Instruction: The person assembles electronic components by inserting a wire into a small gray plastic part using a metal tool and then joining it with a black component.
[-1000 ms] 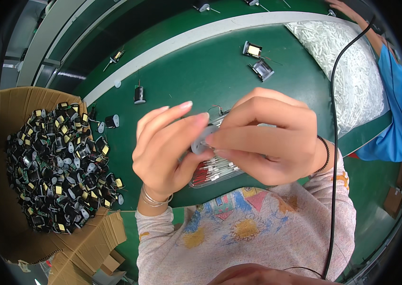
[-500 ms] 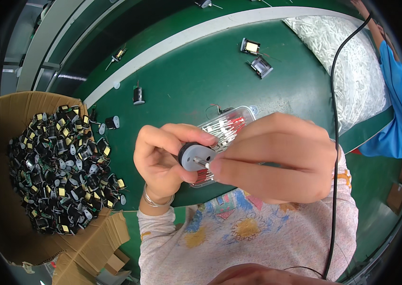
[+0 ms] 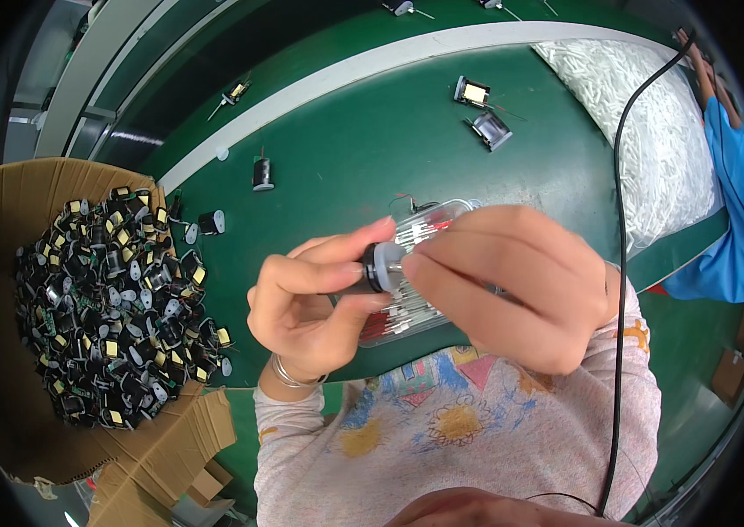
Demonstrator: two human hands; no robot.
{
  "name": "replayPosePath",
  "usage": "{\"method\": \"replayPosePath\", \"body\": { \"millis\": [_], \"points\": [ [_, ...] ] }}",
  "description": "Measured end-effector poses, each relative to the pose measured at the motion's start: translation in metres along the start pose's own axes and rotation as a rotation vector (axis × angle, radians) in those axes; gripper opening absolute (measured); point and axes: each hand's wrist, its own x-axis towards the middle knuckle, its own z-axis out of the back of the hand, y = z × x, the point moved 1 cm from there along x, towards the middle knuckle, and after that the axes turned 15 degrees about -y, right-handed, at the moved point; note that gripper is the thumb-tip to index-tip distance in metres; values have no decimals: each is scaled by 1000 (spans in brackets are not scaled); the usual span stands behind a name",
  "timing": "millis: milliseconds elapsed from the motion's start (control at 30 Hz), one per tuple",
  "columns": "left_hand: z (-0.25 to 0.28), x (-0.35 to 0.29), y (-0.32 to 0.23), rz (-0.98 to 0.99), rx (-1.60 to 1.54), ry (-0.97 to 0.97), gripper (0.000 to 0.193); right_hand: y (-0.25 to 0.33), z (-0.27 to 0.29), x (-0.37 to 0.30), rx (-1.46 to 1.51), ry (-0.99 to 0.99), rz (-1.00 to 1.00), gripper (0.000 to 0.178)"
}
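My left hand (image 3: 306, 307) grips a short black cylindrical part (image 3: 370, 269) with a round grey end cap (image 3: 387, 267) between thumb and fingers. The cap faces right, toward my right hand (image 3: 521, 294). Thumb and fingers of that hand pinch a thin silvery-white piece (image 3: 397, 266) at the cap's face; my fingertips hide most of it, and whether it goes into the cap I cannot tell. Below both hands lies a clear plastic tray (image 3: 453, 331), partly covered by them, holding many thin leads (image 3: 420, 230) with red and white parts.
At left, a cardboard box (image 3: 65, 176) is heaped with black grey-capped parts. Similar parts (image 3: 262, 172) (image 3: 491, 130) lie on the green table (image 3: 346, 140). A clear bag of small white tubes (image 3: 666, 140) sits far right, near a person in blue (image 3: 730, 176). A black cable (image 3: 620, 351) hangs at right.
The black part has turned so its grey cap now faces right instead of toward me, and it sits slightly higher and further right. My right hand still pinches at the cap.
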Motion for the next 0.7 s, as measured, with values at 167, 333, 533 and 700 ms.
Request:
{"method": "replayPosePath", "body": {
  "millis": [167, 333, 533, 700],
  "points": [
    [-1, 2, -3, -4, 111, 38, 27, -17, 1, 1, 278, 191, -282, 30],
    [-5, 2, -1, 20, 143, 16, 26, -3, -5, -7, 51, 78, -69, 30],
    [-1, 0, -4, 65, 55, -20, 25, -10, -9, -8, 192, 72, -96, 33],
    [-2, 3, -2, -59, 132, -43, 25, -9, -15, -11, 134, 49, -85, 32]
  ]
}}
